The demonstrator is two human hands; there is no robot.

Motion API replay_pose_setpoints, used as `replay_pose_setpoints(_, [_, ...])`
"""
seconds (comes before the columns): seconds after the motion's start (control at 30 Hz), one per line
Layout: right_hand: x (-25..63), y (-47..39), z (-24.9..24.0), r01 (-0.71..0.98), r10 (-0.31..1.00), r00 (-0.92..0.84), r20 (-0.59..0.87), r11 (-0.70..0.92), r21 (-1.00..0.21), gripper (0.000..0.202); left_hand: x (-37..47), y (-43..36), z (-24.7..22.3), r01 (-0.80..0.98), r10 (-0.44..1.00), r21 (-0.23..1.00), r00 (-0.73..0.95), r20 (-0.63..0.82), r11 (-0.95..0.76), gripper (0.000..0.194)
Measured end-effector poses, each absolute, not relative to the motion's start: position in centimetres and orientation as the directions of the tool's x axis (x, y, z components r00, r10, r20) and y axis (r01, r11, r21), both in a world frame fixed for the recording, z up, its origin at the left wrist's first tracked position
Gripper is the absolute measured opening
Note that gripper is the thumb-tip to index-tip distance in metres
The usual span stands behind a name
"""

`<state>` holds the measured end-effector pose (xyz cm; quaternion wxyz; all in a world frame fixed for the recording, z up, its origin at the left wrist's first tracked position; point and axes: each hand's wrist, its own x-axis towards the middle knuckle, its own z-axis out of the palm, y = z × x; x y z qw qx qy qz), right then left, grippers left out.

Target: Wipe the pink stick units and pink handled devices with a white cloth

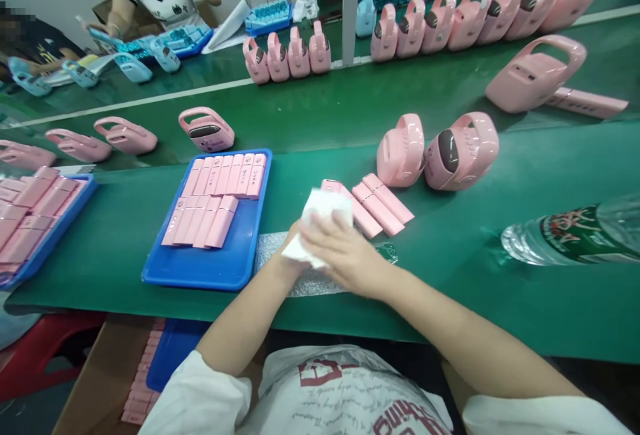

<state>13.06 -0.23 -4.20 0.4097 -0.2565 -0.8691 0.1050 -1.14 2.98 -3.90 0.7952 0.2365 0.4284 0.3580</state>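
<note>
A folded white cloth, perhaps tissue, is pressed between my two hands above the table's front part. My right hand lies over it from the right, fingers closed across it. Below and to the left, my left hand is mostly covered by the cloth and the other hand. Whatever its fingers hold is hidden. Under both hands is a sheet of clear bubble wrap. Just beyond them, several slim pink plastic pieces lie on the green table.
Left of my hands, a blue tray carries rows of pink pieces; another full blue tray is farther left. Pink handled devices stand ahead and along the back ledge. A plastic bottle lies right. Co-workers sit opposite.
</note>
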Motion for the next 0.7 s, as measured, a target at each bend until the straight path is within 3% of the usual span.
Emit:
replay_pose_setpoints(0.07, [12.8,-0.6,-4.0,0.290,0.471,-0.576,0.668,0.882,-0.372,0.033,-1.3,3.3,-3.9,-0.347,0.844,0.773,0.299,-0.445,0.531,0.017])
replay_pose_setpoints(0.13, [13.4,-0.5,-3.5,0.264,0.510,-0.469,0.721,0.860,-0.437,0.032,-1.0,3.4,-3.5,-0.332,0.900,0.840,0.234,-0.368,0.429,0.020])
replay_pose_setpoints(0.23, [15.2,0.1,-2.3,0.283,0.666,-0.126,0.735,0.735,-0.617,0.032,0.5,3.0,-2.7,-0.142,0.941,0.953,0.249,-0.227,0.268,0.025])
replay_pose_setpoints(0.3, [16.4,0.6,-1.6,0.283,0.744,0.145,0.653,0.601,-0.748,0.032,1.8,2.8,-2.3,0.040,0.951,0.990,0.273,-0.142,0.137,0.028])
replay_pose_setpoints(0.37, [17.1,1.0,-1.4,0.228,0.776,0.345,0.527,0.475,-0.850,0.039,3.2,3.0,-2.0,0.158,0.962,0.987,0.262,-0.072,0.031,0.026])
replay_pose_setpoints(0.5, [17.4,1.8,-1.8,0.009,0.824,0.482,0.298,0.336,-0.942,0.053,5.3,3.9,-1.3,0.368,0.933,0.922,0.359,-0.021,-0.120,0.013])
replay_pose_setpoints(0.6, [17.4,2.4,-2.0,-0.233,0.832,0.538,0.136,0.302,-0.924,0.048,5.2,4.7,-0.2,0.531,0.837,0.800,0.543,-0.068,-0.280,0.017])
replay_pose_setpoints(0.7, [17.5,2.8,-1.5,-0.401,0.840,0.542,0.030,0.291,-0.869,0.038,3.2,6.1,1.4,0.479,0.736,0.822,0.668,-0.112,-0.309,0.019])
